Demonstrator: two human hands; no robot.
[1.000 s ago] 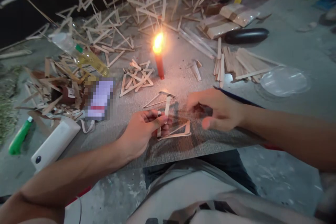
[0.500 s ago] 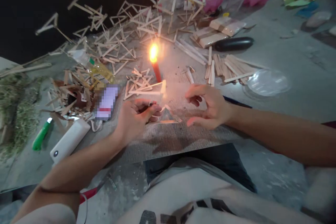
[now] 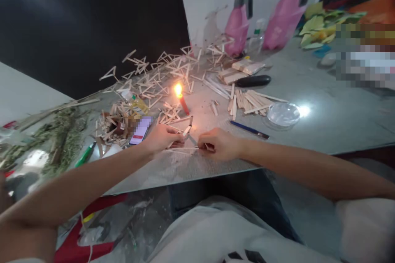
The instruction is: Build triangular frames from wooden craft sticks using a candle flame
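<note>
My left hand (image 3: 165, 141) is closed, its thumb and fingers pinching the left side of a small triangle of wooden craft sticks (image 3: 187, 131) low over the tabletop. At the triangle's right corner, the bent fingers of my right hand (image 3: 219, 144) are pressed together on the stick end; the fingertips partly hide the corner. Just beyond my hands a red candle (image 3: 184, 104) burns, leaning slightly. Close behind my left hand lies another craft-stick frame (image 3: 180, 121), with a dark corner, beside a small heap of joined sticks (image 3: 169, 114).
Many stick triangles (image 3: 160, 76) are piled at the back. Loose craft sticks (image 3: 251, 102), a blue pen-like tool (image 3: 249, 129) and a clear round lid (image 3: 283, 114) lie right. A phone (image 3: 141, 130) and a green cutter (image 3: 85, 155) are left. Pink spray bottles (image 3: 237, 28) stand behind.
My right hand has moved left from an open, hovering pose and closed at the triangle's right corner. My left hand stays at its left side. The view has tilted upward.
</note>
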